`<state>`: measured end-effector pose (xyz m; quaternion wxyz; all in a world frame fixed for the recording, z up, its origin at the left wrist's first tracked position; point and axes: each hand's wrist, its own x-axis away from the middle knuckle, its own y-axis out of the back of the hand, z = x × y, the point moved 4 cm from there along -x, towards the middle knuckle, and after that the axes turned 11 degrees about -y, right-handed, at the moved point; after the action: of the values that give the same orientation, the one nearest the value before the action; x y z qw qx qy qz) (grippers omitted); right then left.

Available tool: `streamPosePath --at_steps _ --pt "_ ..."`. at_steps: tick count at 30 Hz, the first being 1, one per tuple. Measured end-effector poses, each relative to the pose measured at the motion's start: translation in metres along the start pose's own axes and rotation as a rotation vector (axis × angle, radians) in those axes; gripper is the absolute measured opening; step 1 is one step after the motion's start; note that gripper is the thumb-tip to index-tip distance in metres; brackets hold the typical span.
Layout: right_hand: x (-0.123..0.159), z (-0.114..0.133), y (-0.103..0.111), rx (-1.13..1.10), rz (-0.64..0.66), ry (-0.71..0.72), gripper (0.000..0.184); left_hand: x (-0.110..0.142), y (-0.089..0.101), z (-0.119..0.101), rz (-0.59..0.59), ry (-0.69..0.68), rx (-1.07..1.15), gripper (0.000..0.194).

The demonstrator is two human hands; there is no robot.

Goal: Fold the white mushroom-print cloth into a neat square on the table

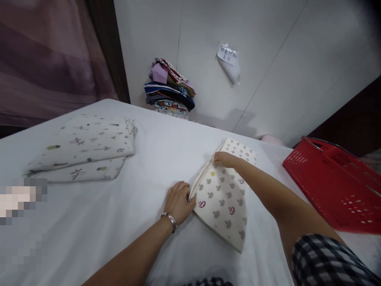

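Note:
A cream cloth with a grey, red and yellow mushroom print (222, 194) lies folded on the white sheet, its layers showing along the left edge. My left hand (180, 202), with a bracelet at the wrist, grips the near end of that edge, thumb over the print and fingers on the outer side. Farther along the same edge, my right hand (223, 159) is closed on the layers; its fingertips are partly hidden. To the left rests another folded white cloth with a plant print (89, 145), apart from both hands.
A red perforated basket (336, 182) with a metal handle stands at the right. Beyond the white-covered surface (154, 159), a stack of folded clothes (169, 87) and a labelled plastic packet (229, 63) lie on the floor. A purplish curtain hangs at far left.

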<state>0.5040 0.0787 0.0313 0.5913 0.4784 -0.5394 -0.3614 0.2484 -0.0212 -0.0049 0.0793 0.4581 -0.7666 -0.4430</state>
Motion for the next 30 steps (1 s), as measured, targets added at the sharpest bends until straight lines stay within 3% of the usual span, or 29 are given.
streamPosePath --at_steps 10,15,24,30 --pt "0.019 -0.001 -0.001 -0.115 -0.077 -0.114 0.018 0.001 0.001 0.000 -0.008 -0.011 0.009 0.012" --pt "0.022 -0.002 -0.003 -0.174 -0.045 -0.107 0.018 0.001 0.001 -0.001 -0.004 -0.014 0.011 0.013" --pt "0.015 0.004 0.002 -0.064 -0.057 -0.169 0.016 0.001 0.001 0.000 0.001 -0.013 0.015 0.013" --pt "0.011 0.008 0.001 -0.005 -0.039 -0.124 0.016 0.001 0.003 -0.003 0.000 -0.014 0.016 0.011"
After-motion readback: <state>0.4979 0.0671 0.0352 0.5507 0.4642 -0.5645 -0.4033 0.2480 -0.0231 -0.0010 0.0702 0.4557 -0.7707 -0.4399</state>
